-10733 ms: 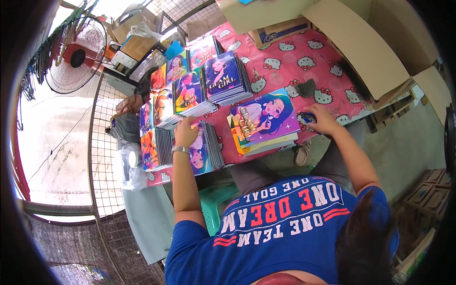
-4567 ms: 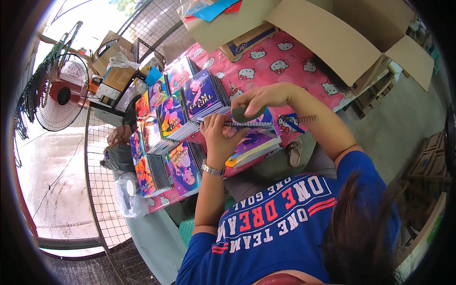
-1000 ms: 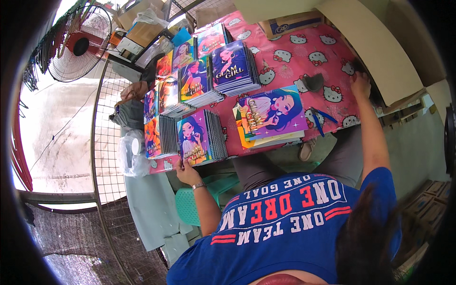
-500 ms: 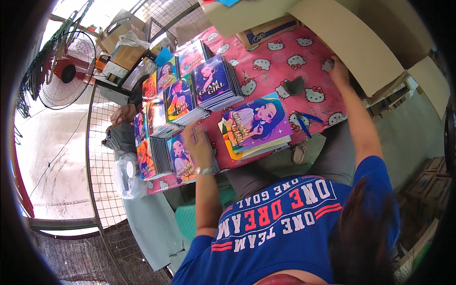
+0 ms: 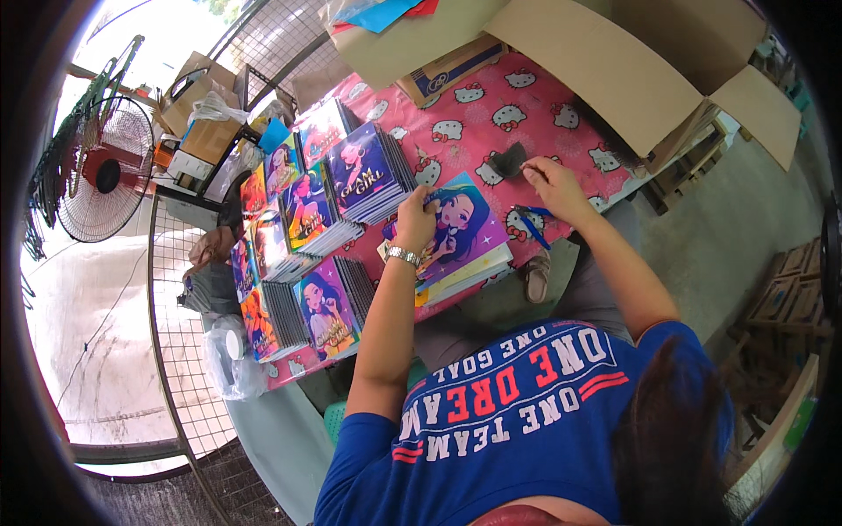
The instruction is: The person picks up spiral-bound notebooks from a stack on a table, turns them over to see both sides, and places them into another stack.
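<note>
A short pile of purple illustrated covers (image 5: 460, 230), with yellow and white sheets beneath, lies near the table's front edge. My left hand (image 5: 416, 219), a metal watch on its wrist, is closed at the pile's upper left edge, fingers bent over the cover. My right hand (image 5: 557, 188) hovers right of the pile with thumb and fingers drawn together; what they hold, if anything, is too small to make out. Its fingertips are right beside a dark grey curved piece (image 5: 507, 162). Blue-handled pliers (image 5: 533, 225) lie below that hand.
Stacks of glossy notebooks (image 5: 368, 171) fill the table's left part. A large open carton (image 5: 605, 79) stands at the far right, and a flat brown box (image 5: 456, 70) at the back. A pink cartoon-print cloth (image 5: 474, 118) covers the table. A fan (image 5: 107, 175) stands far left.
My left hand has moved right from the front notebook stack to the pile of covers. My right hand has drawn back from beside the open carton to the dark grey piece. The view has shifted.
</note>
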`<act>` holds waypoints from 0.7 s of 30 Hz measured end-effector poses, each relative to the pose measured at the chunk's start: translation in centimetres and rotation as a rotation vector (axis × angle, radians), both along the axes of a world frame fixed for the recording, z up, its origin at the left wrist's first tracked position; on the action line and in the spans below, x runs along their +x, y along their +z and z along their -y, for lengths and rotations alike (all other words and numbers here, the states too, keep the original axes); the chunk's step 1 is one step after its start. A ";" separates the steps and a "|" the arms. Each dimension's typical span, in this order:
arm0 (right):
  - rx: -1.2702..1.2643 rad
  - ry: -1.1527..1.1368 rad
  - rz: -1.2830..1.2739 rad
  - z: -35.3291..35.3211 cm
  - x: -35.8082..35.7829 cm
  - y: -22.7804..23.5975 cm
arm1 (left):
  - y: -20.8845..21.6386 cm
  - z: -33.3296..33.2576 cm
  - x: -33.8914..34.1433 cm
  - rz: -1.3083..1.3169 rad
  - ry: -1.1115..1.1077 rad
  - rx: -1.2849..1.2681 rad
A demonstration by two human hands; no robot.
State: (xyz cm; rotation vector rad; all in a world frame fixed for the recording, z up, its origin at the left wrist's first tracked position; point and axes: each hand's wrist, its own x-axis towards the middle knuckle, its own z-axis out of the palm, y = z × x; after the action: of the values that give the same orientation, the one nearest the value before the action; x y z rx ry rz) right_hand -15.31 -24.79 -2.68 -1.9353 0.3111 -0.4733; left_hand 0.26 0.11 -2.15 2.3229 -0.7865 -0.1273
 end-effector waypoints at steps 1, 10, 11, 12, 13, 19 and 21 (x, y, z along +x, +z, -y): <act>0.026 0.013 -0.006 -0.7 0.3 0.0 | 0.3 0.0 0.0 0.005 0.034 -0.017; -0.050 0.040 0.310 -5.4 -1.1 3.6 | 9.3 -4.1 -2.6 0.363 -0.072 -0.138; -0.164 0.012 0.428 -6.7 -1.2 3.3 | 9.3 -4.2 -3.5 0.430 -0.095 -0.112; -0.114 0.060 0.381 -9.1 -1.5 3.1 | 9.1 -3.9 -4.5 0.498 -0.118 -0.081; -0.061 0.110 0.335 -12.1 -2.0 3.0 | 8.8 -3.7 -5.4 0.568 -0.140 -0.044; 0.043 0.235 0.303 -12.3 -1.9 5.4 | 8.2 -2.8 -7.5 0.624 -0.171 -0.115; 0.004 0.273 0.246 -9.9 -1.4 6.9 | 9.1 -3.2 -7.2 0.618 -0.226 -0.132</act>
State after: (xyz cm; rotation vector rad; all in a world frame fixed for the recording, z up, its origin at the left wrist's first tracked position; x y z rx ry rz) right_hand -16.67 -14.90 4.26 -1.8568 -0.1098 -0.5207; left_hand -6.97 3.27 6.93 2.1491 -1.3109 0.5533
